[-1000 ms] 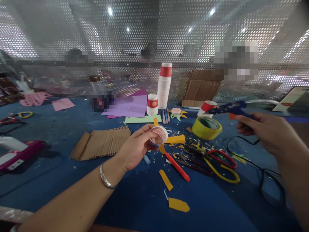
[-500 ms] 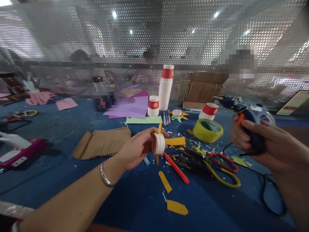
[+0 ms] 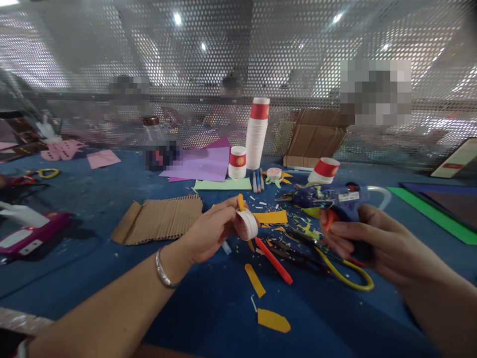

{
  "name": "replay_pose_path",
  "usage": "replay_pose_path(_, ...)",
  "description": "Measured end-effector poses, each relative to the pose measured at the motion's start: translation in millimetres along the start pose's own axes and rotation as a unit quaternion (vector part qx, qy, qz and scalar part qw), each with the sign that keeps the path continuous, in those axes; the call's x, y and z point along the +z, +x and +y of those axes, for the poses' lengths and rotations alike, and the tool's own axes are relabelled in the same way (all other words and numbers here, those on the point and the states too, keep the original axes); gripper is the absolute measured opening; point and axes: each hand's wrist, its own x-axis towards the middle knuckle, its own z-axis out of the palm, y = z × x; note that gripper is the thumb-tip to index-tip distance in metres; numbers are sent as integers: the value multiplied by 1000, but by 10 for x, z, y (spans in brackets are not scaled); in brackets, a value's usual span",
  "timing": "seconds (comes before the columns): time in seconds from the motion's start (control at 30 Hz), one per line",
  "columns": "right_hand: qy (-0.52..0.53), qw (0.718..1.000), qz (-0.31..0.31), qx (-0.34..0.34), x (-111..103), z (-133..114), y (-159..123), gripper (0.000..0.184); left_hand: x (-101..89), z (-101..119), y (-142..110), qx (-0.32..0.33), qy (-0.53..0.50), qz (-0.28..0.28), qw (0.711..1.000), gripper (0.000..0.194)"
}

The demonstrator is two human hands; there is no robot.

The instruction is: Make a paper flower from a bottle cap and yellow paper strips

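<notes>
My left hand (image 3: 214, 226) grips a short white paper cup piece (image 3: 249, 224), a shallow ring shape with orange paper strips (image 3: 240, 203) sticking out at its edge. The fingers partly hide it. In my right hand (image 3: 367, 238) is a blue hot glue gun (image 3: 331, 195), its orange trigger under a finger, its nozzle pointing left towards the cup piece but apart from it. A clear glue stick (image 3: 380, 195) juts from its back. Beneath lie yellow-handled scissors (image 3: 352, 281), a red marker (image 3: 275, 262) and cut orange paper pieces (image 3: 274, 320).
Corrugated cardboard (image 3: 160, 219) lies left of centre, a purple power strip (image 3: 35, 236) farther left. Behind stand a tall stack of paper cups (image 3: 256, 136), a smaller cup (image 3: 237, 163) and purple paper (image 3: 204, 164). Paper scraps litter the middle. A perforated metal screen (image 3: 186, 64) closes the back.
My right hand has brought the glue gun left and down, now in front of the yellow tape roll. The left hand has tilted the cup piece slightly.
</notes>
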Motion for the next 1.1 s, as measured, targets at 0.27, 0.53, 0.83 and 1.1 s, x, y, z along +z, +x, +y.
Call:
replay_pose_path(0.27, -35, 999, -1, -19, 60, 0, 6, 43, 61, 71, -61, -38, -71, -41, 996, 24)
replay_pose_path(0.53, -49, 998, 15, -26, 33, 46, 29, 41, 66, 27, -65, -22, -77, -65, 995, 39)
replay_pose_path(0.83, -117, 992, 32, -47, 21, 88, 51, 40, 87, 19, -97, 21, -27, -123, 992, 28)
replay_pose_path(1.1, -206, 973, 0, -101, -7, 78, 40, 46, 77, 21, -94, 76, 59, -102, 990, 18)
